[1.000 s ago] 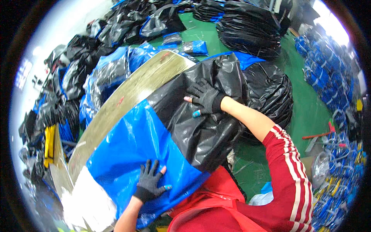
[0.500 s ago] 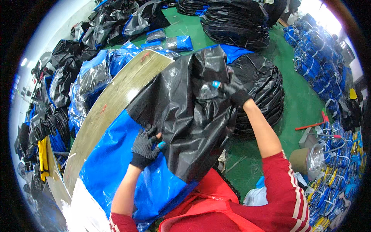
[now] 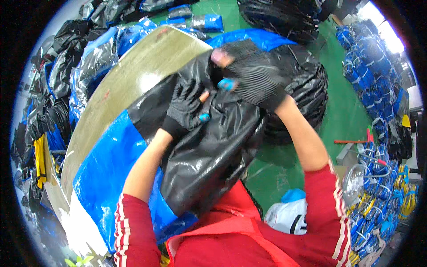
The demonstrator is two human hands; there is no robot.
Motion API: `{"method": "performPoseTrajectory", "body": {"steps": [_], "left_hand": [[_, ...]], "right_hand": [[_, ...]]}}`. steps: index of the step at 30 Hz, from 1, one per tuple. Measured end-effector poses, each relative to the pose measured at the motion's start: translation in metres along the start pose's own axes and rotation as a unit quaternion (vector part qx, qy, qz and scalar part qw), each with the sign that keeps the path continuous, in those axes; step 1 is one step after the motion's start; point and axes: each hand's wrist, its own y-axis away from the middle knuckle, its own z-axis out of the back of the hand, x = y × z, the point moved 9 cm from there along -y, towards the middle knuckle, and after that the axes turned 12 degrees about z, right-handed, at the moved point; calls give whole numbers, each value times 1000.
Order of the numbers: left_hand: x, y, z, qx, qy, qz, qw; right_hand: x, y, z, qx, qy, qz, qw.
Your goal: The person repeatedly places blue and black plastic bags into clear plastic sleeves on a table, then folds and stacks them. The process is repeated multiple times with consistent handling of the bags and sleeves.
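Note:
A shiny black plastic sheet (image 3: 209, 155) with a bright blue panel (image 3: 104, 167) is draped over a board and across my lap. My left hand (image 3: 184, 109), in a dark striped glove with blue tape on the thumb, lies on the black part with its fingers spread. Farther off and to the right, my right hand (image 3: 255, 73), slightly smeared, has thumb and fingers closing on a fold of the black part. Bare fingertips show on both gloves.
Under the sheet is a long curved wood-toned board (image 3: 133, 66). A black pleated bundle (image 3: 302, 98) stands at right on the green floor (image 3: 338, 115). Wrapped blue packets (image 3: 207, 23) lie beyond the board. Tied blue stacks (image 3: 362, 66) and a red-handled tool (image 3: 353, 141) are at far right.
My left hand has slid away from me, off the blue panel onto the black part. My right hand has moved up and left, pulling the black fold, and the sheet has shifted left.

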Motion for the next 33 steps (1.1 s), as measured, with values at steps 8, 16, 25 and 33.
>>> {"method": "performPoseTrajectory", "body": {"steps": [8, 16, 25, 33], "left_hand": [[-2, -4, 6, -4, -2, -7, 1000], [-81, 28, 1, -60, 25, -74, 995], [-62, 86, 7, 65, 109, -31, 991], [71, 385, 157, 291, 147, 95, 940]], "right_hand": [[78, 51, 21, 118, -107, 115, 980], [63, -1, 1, -21, -14, 88, 996], [1, -26, -180, 310, -49, -85, 945], [-13, -26, -172, 241, 42, -89, 966]]}}
